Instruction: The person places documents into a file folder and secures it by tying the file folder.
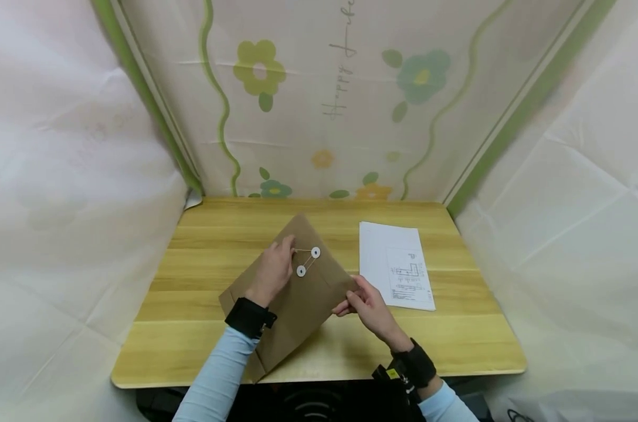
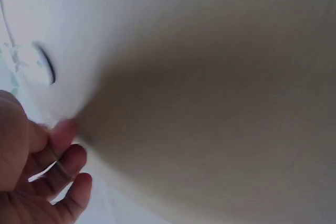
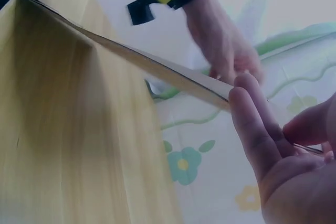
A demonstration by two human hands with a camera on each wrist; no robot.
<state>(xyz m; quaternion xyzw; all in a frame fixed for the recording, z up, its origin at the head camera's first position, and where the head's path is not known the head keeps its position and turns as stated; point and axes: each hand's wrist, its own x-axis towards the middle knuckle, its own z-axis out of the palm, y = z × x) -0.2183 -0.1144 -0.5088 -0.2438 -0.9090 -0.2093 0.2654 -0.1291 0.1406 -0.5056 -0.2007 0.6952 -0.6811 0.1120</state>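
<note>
A brown paper document envelope point(image 1: 292, 322) is held tilted over the table, one corner low near the front edge. Two white round buttons point(image 1: 315, 252) sit on its face, with a thin string point(image 1: 304, 250) running around them. My left hand point(image 1: 274, 271) pinches the string's end between thumb and forefinger, left of the upper button. In the left wrist view its fingertips point(image 2: 65, 129) are close against the paper. My right hand point(image 1: 370, 306) grips the envelope's right corner, thumb on the face and fingers behind, as the right wrist view shows along the envelope's edge point(image 3: 157, 69).
A stack of white printed sheets point(image 1: 387, 258) with a line drawing lies on the wooden table point(image 1: 472, 328) to the right of the envelope. Flower-patterned cloth point(image 1: 319, 135) hangs behind the table, and pale cloth point(image 1: 60, 205) hangs on both sides.
</note>
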